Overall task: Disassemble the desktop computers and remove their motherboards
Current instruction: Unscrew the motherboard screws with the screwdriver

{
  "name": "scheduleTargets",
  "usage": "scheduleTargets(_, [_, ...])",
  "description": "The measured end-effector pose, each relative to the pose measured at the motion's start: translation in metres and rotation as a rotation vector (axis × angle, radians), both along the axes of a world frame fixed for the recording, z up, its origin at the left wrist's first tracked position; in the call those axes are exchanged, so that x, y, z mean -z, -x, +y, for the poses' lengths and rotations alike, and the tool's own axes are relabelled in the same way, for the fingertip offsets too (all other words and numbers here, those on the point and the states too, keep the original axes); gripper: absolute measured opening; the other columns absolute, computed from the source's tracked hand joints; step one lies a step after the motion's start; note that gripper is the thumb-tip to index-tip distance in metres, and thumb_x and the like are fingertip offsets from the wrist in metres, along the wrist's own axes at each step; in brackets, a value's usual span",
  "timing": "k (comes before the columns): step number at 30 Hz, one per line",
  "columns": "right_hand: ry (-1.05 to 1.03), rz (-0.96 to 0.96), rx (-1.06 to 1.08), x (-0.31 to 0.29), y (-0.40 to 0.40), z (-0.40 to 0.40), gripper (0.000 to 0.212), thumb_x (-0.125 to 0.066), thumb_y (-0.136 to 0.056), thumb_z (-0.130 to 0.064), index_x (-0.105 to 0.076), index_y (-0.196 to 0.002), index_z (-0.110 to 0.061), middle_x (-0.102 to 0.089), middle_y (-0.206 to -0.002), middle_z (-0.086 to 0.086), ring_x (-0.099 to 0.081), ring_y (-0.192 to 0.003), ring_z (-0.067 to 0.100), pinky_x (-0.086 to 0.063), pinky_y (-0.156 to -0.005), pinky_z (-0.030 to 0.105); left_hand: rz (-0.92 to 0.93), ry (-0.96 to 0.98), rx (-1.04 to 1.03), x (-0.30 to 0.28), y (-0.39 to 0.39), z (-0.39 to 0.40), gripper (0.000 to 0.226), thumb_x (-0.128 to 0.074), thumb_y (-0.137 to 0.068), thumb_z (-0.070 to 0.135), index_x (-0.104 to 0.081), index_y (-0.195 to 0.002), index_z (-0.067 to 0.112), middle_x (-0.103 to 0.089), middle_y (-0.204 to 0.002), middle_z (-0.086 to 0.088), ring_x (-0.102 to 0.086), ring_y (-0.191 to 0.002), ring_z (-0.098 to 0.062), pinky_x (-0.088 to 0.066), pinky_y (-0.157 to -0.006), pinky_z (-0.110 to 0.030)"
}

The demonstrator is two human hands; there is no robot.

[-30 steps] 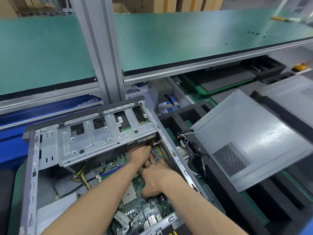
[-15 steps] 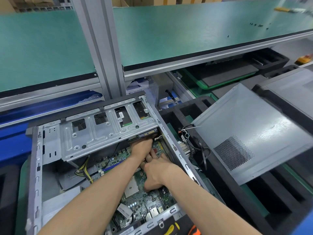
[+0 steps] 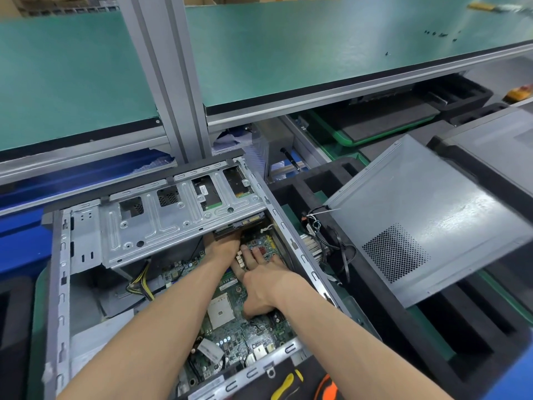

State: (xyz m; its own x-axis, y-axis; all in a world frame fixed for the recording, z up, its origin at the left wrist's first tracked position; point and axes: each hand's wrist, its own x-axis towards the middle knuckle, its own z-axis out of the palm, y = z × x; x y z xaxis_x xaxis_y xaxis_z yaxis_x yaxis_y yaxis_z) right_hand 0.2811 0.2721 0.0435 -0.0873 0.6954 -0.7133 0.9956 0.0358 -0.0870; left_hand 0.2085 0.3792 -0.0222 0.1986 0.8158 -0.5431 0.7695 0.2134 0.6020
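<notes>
An open grey desktop case point(image 3: 57, 284) lies on its side in front of me. The green motherboard point(image 3: 230, 336) sits in its bottom. A metal drive cage point(image 3: 161, 217) spans the case's far half. My left hand point(image 3: 222, 249) reaches under the cage's near edge, below a black drive point(image 3: 230, 228), and its fingers are hidden there. My right hand point(image 3: 265, 281) lies just right of it on the motherboard. Its fingers stretch straight toward the far right corner of the board and the thumb points down.
A loose grey side panel point(image 3: 418, 235) leans on black foam trays point(image 3: 432, 342) to the right. A cable bundle point(image 3: 317, 223) lies beside the case. Yellow point(image 3: 285, 385) and orange point(image 3: 326, 388) tool handles lie at the near edge. A green shelf point(image 3: 317, 53) and an aluminium post point(image 3: 167, 82) stand behind.
Both hands stayed at the far right corner of the motherboard. My right hand's fingers have stretched out flatter, and the left hand has slid slightly further under the cage.
</notes>
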Motion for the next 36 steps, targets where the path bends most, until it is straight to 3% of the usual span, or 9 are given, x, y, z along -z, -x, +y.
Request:
scheduleTargets(4, [0.010, 0.002, 0.000, -0.001, 0.000, 0.000, 0.101, -0.058, -0.095, -0.042, 0.017, -0.159, -0.024, 0.032, -0.160, 0.011, 0.021, -0.152, 0.033, 0.005, -0.122, 0.056, 0.043, -0.019, 0.135, -0.010, -0.006, 0.001, 0.036, -0.032, -0.107, 0.033, -0.061, -0.121, 0.016, -0.057, -0.138, -0.012, -0.052, -0.125, -0.027, -0.035, -0.089, -0.023])
scheduleTargets(7, [0.018, 0.002, 0.002, -0.004, 0.000, 0.000, 0.097, -0.058, -0.095, -0.041, 0.012, -0.160, -0.023, 0.025, -0.163, 0.013, 0.020, -0.152, 0.034, 0.006, -0.121, 0.056, -0.005, -0.021, 0.124, -0.019, -0.013, -0.003, 0.029, -0.043, -0.097, 0.029, -0.052, -0.071, 0.022, -0.066, -0.079, -0.001, -0.055, -0.082, -0.021, -0.036, -0.068, -0.027])
scheduleTargets(8, [0.018, -0.003, -0.001, -0.005, 0.001, 0.000, 0.095, -0.057, -0.096, -0.040, 0.010, -0.161, -0.022, 0.022, -0.164, 0.014, 0.020, -0.152, 0.034, 0.006, -0.122, 0.056, -0.016, -0.001, 0.095, -0.023, -0.013, -0.006, 0.030, -0.045, -0.092, 0.031, -0.047, -0.064, 0.021, -0.060, -0.060, 0.004, -0.054, -0.071, -0.018, -0.036, -0.062, -0.028])
scheduleTargets(10, [0.018, -0.015, -0.011, -0.006, 0.002, -0.001, 0.092, -0.057, -0.095, -0.039, 0.004, -0.161, -0.020, 0.015, -0.166, 0.015, 0.016, -0.153, 0.036, 0.005, -0.122, 0.057, 0.014, 0.029, 0.134, -0.030, -0.013, -0.012, 0.036, -0.044, -0.089, 0.039, -0.054, -0.060, 0.019, -0.058, -0.044, 0.010, -0.056, -0.057, -0.012, -0.036, -0.055, -0.025])
scheduleTargets(13, [0.006, -0.033, -0.021, -0.005, 0.003, -0.001, 0.088, -0.059, -0.093, -0.040, -0.008, -0.162, -0.017, 0.001, -0.168, 0.017, 0.005, -0.154, 0.038, 0.000, -0.122, 0.058, 0.080, -0.024, 0.262, -0.031, -0.016, -0.017, 0.049, -0.048, -0.089, 0.056, -0.066, -0.062, 0.020, -0.061, -0.045, 0.014, -0.059, -0.053, -0.005, -0.037, -0.055, -0.024])
scheduleTargets(17, [-0.018, -0.030, -0.015, -0.001, 0.003, 0.000, 0.083, -0.060, -0.090, -0.038, -0.020, -0.159, -0.014, -0.011, -0.166, 0.019, 0.000, -0.154, 0.038, -0.002, -0.121, 0.058, 0.046, -0.024, 0.227, -0.022, -0.017, -0.017, 0.057, -0.057, -0.081, 0.073, -0.071, -0.064, 0.021, -0.066, -0.050, 0.008, -0.058, -0.044, 0.000, -0.038, -0.057, -0.028])
scheduleTargets(24, [-0.005, -0.034, -0.005, 0.001, 0.003, 0.000, 0.073, -0.058, -0.091, -0.035, -0.032, -0.154, -0.007, -0.014, -0.165, 0.022, 0.000, -0.154, 0.038, -0.001, -0.121, 0.058, -0.045, -0.091, 0.184, -0.014, -0.021, -0.019, 0.050, -0.063, -0.086, 0.062, -0.065, -0.042, 0.038, -0.062, -0.044, 0.011, -0.053, -0.041, 0.010, -0.035, -0.056, -0.019])
scheduleTargets(33, [-0.005, -0.047, -0.018, 0.002, 0.004, 0.000, 0.072, -0.056, -0.090, -0.035, -0.034, -0.152, -0.006, -0.019, -0.163, 0.022, -0.006, -0.153, 0.040, -0.003, -0.121, 0.060, -0.096, -0.011, 0.065, -0.009, -0.026, -0.015, 0.043, -0.068, -0.084, 0.059, -0.069, -0.062, 0.022, -0.070, -0.059, -0.001, -0.060, -0.054, -0.003, -0.039, -0.057, -0.025])
scheduleTargets(36, [-0.003, -0.051, -0.020, 0.002, 0.004, 0.001, 0.071, -0.055, -0.090, -0.035, -0.033, -0.152, -0.007, -0.020, -0.163, 0.023, -0.006, -0.153, 0.040, -0.004, -0.121, 0.059, -0.095, -0.020, 0.092, -0.009, -0.025, -0.015, 0.043, -0.065, -0.086, 0.059, -0.073, -0.068, 0.021, -0.067, -0.053, 0.001, -0.056, -0.045, 0.003, -0.036, -0.056, -0.021])
